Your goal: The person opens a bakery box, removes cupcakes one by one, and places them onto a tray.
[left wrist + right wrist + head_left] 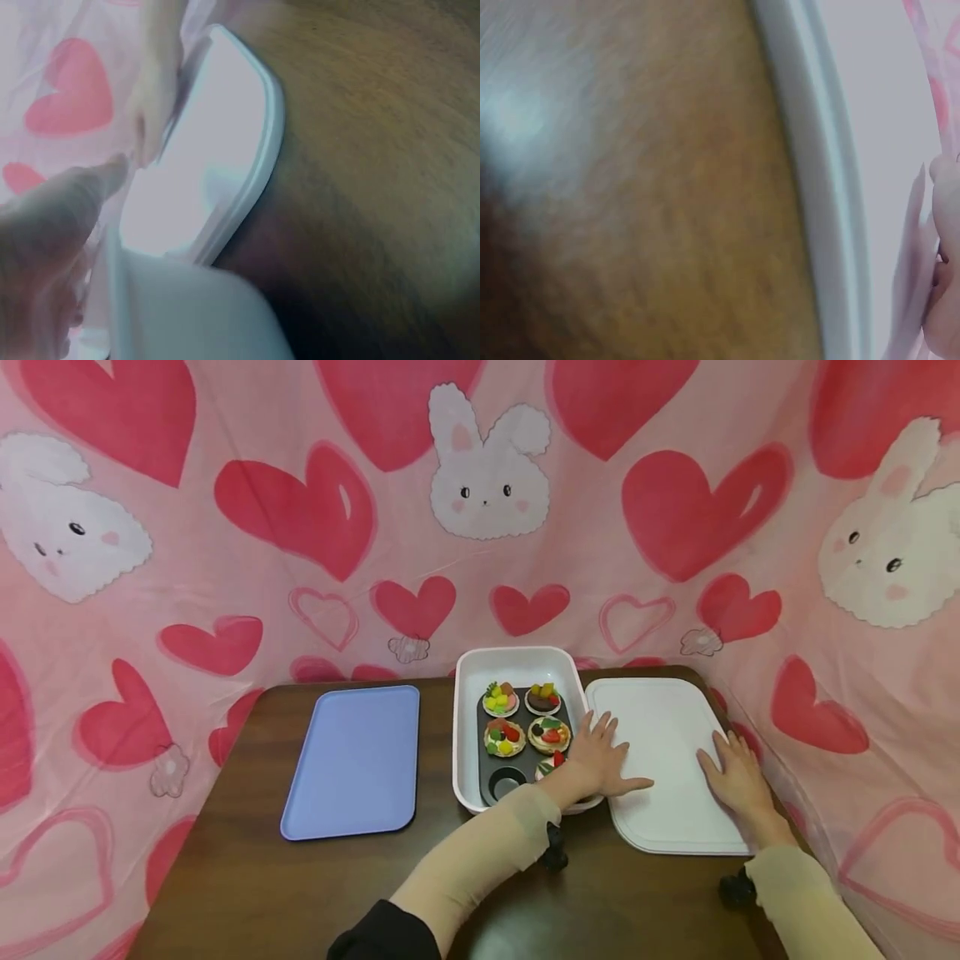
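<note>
My left hand has its fingers spread over the right rim of a white plastic bin. Its thumb reaches across a flat white lid lying beside the bin. The right hand rests along the lid's right edge, fingers loosely extended; the right wrist view catches only part of that hand. Inside the bin sits a dark muffin tin holding several fruit-topped tarts. One cup at its front left holds no tart. The left forearm hides the tin's front right corner.
A blue tray lies on the brown wooden table, left of the bin. A pink curtain with hearts and rabbits hangs behind the table and along its sides. The lid reaches close to the table's right edge.
</note>
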A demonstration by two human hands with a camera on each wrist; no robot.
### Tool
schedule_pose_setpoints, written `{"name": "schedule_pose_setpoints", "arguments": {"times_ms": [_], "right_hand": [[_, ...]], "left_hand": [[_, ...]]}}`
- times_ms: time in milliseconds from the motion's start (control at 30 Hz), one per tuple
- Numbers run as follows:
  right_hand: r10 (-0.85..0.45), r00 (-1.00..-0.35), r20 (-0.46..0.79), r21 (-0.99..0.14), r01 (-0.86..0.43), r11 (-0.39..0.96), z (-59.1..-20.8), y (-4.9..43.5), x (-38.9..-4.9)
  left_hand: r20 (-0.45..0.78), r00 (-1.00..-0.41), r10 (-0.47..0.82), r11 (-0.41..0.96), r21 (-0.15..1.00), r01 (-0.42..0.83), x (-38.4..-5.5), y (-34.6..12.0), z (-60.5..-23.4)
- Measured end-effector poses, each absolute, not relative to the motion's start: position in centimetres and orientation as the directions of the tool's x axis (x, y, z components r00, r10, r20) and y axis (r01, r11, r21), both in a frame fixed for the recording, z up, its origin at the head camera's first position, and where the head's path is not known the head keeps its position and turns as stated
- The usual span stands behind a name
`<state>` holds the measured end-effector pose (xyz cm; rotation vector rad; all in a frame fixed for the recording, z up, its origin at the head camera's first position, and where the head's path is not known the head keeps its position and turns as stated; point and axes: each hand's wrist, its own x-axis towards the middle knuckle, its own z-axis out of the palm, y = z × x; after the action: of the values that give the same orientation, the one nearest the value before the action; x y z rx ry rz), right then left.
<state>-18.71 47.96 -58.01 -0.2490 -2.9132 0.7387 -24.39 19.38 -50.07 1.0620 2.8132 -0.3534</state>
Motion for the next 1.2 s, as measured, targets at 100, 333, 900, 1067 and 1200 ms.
{"name": "schedule_pose_setpoints", "arguments": {"times_ms": [100, 333, 900, 1067, 1200], "right_hand": [[0.15, -0.984, 0.093, -0.459, 0.092, 0.884, -58.3, 47.4, -18.9], [0.081, -0.986, 0.148, -0.462, 0.004, 0.887, -57.6, 45.5, -19.1], [-0.078, -0.959, 0.272, -0.435, -0.195, 0.879, -53.2, 38.6, -21.5], [-0.106, -0.96, 0.259, -0.414, -0.21, 0.886, -52.5, 37.1, -21.6], [-0.127, -0.963, 0.236, -0.415, -0.218, 0.883, -52.2, 36.0, -21.5]], "left_hand": [[-0.159, -0.716, 0.68, 0.71, -0.103, 0.697, -24.6, 17.8, -50.5], [-0.104, -0.675, 0.73, 0.68, 0.016, 0.733, -24.3, 14.6, -51.2], [0.002, -0.681, 0.732, 0.67, 0.175, 0.721, -25.1, 9.0, -50.7], [0.0, -0.711, 0.703, 0.697, 0.204, 0.688, -25.5, 7.3, -50.5], [0.016, -0.734, 0.679, 0.719, 0.192, 0.668, -26.0, 6.2, -50.5]]}}
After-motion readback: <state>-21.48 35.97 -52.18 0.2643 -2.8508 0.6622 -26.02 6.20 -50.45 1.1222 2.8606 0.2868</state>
